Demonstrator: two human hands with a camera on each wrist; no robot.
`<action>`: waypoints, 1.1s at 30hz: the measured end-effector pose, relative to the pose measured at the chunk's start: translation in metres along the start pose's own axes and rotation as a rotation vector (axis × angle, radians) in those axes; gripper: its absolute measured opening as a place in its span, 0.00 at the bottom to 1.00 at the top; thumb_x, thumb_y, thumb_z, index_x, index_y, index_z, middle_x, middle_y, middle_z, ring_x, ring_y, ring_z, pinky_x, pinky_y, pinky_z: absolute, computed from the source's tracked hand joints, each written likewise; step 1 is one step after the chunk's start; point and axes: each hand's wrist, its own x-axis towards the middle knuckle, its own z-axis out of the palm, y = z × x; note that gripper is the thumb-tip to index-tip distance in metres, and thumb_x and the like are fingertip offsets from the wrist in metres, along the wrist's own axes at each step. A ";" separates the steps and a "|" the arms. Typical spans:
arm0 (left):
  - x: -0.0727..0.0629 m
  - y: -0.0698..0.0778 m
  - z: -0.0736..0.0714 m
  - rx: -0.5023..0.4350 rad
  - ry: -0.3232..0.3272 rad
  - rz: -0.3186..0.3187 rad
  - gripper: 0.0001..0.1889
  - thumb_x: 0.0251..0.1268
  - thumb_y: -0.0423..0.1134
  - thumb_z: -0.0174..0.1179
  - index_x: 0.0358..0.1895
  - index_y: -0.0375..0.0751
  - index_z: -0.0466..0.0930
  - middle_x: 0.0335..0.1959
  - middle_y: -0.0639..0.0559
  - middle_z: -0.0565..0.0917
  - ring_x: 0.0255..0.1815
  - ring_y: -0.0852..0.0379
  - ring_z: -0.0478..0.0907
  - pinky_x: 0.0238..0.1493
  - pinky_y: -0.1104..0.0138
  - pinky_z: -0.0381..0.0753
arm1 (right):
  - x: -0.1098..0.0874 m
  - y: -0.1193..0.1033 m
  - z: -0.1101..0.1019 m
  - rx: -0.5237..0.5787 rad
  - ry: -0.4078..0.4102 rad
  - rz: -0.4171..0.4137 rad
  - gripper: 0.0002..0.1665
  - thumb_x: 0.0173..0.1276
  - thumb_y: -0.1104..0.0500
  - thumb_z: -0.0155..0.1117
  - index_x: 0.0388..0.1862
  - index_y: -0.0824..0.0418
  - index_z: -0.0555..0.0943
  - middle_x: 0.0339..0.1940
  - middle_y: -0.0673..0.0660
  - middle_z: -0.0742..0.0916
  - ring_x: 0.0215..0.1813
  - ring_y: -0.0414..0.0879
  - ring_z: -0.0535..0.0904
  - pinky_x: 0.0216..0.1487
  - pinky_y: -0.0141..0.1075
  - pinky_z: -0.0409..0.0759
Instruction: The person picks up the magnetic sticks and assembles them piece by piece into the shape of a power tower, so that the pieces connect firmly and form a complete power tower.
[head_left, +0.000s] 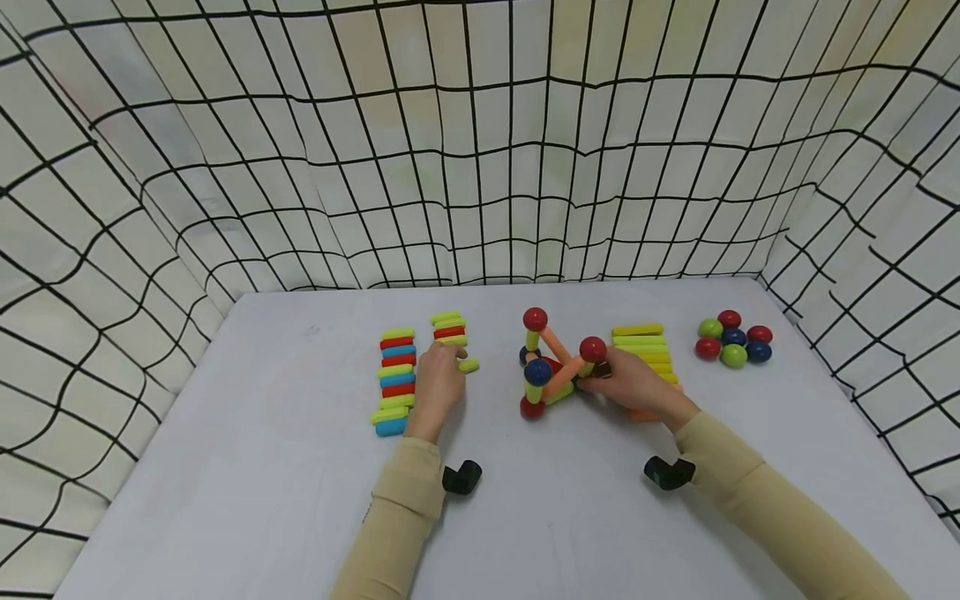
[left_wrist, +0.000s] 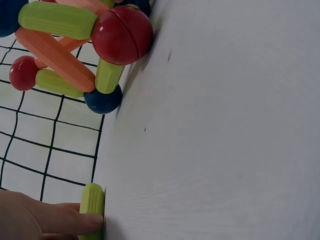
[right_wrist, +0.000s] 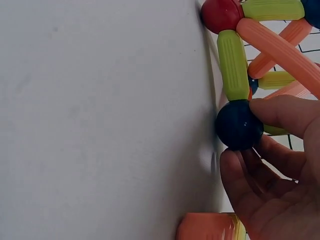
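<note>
A short green stick (left_wrist: 92, 200) is pinched by the left hand (head_left: 441, 379), the thumb and fingers being closed on its sides near the tabletop (head_left: 517, 517). From the fingertips its free end is pointed to the right, toward the frame (head_left: 562, 377) of balls and sticks; its long axis is laid roughly left to right, slightly raised toward the right in the head view. The far end of the stick is covered by the hand.

By the right hand (head_left: 633, 383), a dark blue ball (right_wrist: 240, 125) at the frame's lower right corner is gripped, the thumb being set against one side and the fingertips against the other. This ball is joined by a green stick to a red ball (head_left: 532, 407) at the frame's front corner; that stick is slanted along the table, from front left to back right.

The frame is stood between the two hands, its short green posts upright and its orange sticks slanted across the top. Beside the left hand a column of coloured sticks (head_left: 397, 377) is laid, and near the right hand a row of yellow and green sticks (head_left: 639, 341). Loose balls (head_left: 733, 337) are grouped farther right.
</note>
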 end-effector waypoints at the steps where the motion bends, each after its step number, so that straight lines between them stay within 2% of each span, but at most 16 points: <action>1: 0.000 0.001 0.000 -0.009 -0.024 -0.001 0.11 0.59 0.20 0.59 0.45 0.27 0.84 0.45 0.37 0.84 0.47 0.40 0.79 0.50 0.55 0.80 | -0.001 0.000 0.000 0.001 0.000 0.000 0.21 0.66 0.55 0.68 0.55 0.60 0.78 0.45 0.55 0.84 0.46 0.51 0.77 0.54 0.47 0.78; 3: 0.000 0.003 0.000 -0.075 -0.085 -0.015 0.11 0.61 0.24 0.61 0.46 0.29 0.84 0.44 0.39 0.85 0.45 0.44 0.80 0.49 0.56 0.81 | -0.002 0.000 0.001 0.003 -0.004 -0.010 0.21 0.66 0.54 0.68 0.54 0.61 0.78 0.44 0.55 0.84 0.46 0.51 0.77 0.52 0.46 0.78; 4: 0.000 0.005 -0.001 -0.146 -0.128 -0.044 0.12 0.63 0.27 0.62 0.49 0.31 0.83 0.45 0.41 0.84 0.45 0.46 0.80 0.49 0.57 0.81 | -0.002 0.000 0.002 0.004 -0.006 -0.017 0.20 0.66 0.55 0.68 0.54 0.61 0.79 0.43 0.55 0.85 0.45 0.51 0.77 0.52 0.46 0.78; 7: -0.001 0.015 -0.007 -0.450 -0.228 -0.140 0.16 0.66 0.36 0.63 0.55 0.35 0.79 0.47 0.43 0.82 0.46 0.48 0.81 0.52 0.59 0.81 | -0.002 -0.001 0.004 0.002 -0.005 -0.031 0.19 0.65 0.55 0.69 0.52 0.60 0.79 0.42 0.54 0.85 0.44 0.50 0.77 0.51 0.45 0.79; 9: -0.002 0.024 -0.012 -0.638 -0.272 -0.190 0.18 0.68 0.39 0.62 0.58 0.36 0.76 0.49 0.43 0.81 0.48 0.46 0.82 0.54 0.59 0.80 | -0.001 -0.002 0.004 -0.007 -0.002 -0.042 0.18 0.65 0.55 0.68 0.52 0.60 0.80 0.41 0.54 0.85 0.43 0.50 0.77 0.50 0.45 0.79; 12: -0.001 0.035 -0.017 -0.806 -0.315 -0.199 0.20 0.69 0.40 0.61 0.59 0.35 0.74 0.49 0.42 0.81 0.50 0.43 0.82 0.57 0.59 0.79 | -0.002 -0.004 0.005 -0.016 0.007 -0.045 0.17 0.65 0.56 0.69 0.51 0.60 0.80 0.40 0.53 0.85 0.42 0.49 0.77 0.49 0.44 0.79; 17: 0.001 0.047 -0.016 -0.923 -0.356 -0.238 0.21 0.69 0.41 0.61 0.60 0.34 0.73 0.49 0.42 0.82 0.47 0.48 0.84 0.57 0.60 0.79 | -0.003 -0.006 0.005 -0.010 -0.001 -0.045 0.17 0.65 0.56 0.69 0.50 0.61 0.80 0.39 0.53 0.84 0.40 0.49 0.76 0.47 0.42 0.79; 24: -0.001 0.051 -0.012 -0.914 -0.375 -0.334 0.20 0.68 0.46 0.62 0.57 0.39 0.77 0.48 0.46 0.82 0.50 0.50 0.77 0.51 0.63 0.78 | -0.003 -0.007 0.007 0.016 -0.012 -0.038 0.17 0.65 0.57 0.69 0.50 0.61 0.80 0.40 0.53 0.85 0.40 0.49 0.77 0.48 0.42 0.79; 27: -0.002 0.050 -0.011 -0.928 -0.403 -0.347 0.19 0.68 0.46 0.62 0.57 0.40 0.78 0.45 0.46 0.80 0.51 0.46 0.75 0.49 0.63 0.77 | -0.004 -0.008 0.007 0.019 -0.017 -0.047 0.17 0.65 0.57 0.69 0.51 0.61 0.80 0.41 0.53 0.85 0.41 0.49 0.77 0.48 0.42 0.79; 33: -0.005 0.050 -0.015 -0.947 -0.435 -0.332 0.19 0.68 0.44 0.62 0.57 0.39 0.76 0.43 0.46 0.78 0.51 0.41 0.72 0.45 0.65 0.76 | -0.004 -0.010 0.007 0.015 -0.017 -0.061 0.18 0.65 0.57 0.69 0.52 0.61 0.80 0.41 0.53 0.84 0.42 0.49 0.76 0.48 0.42 0.79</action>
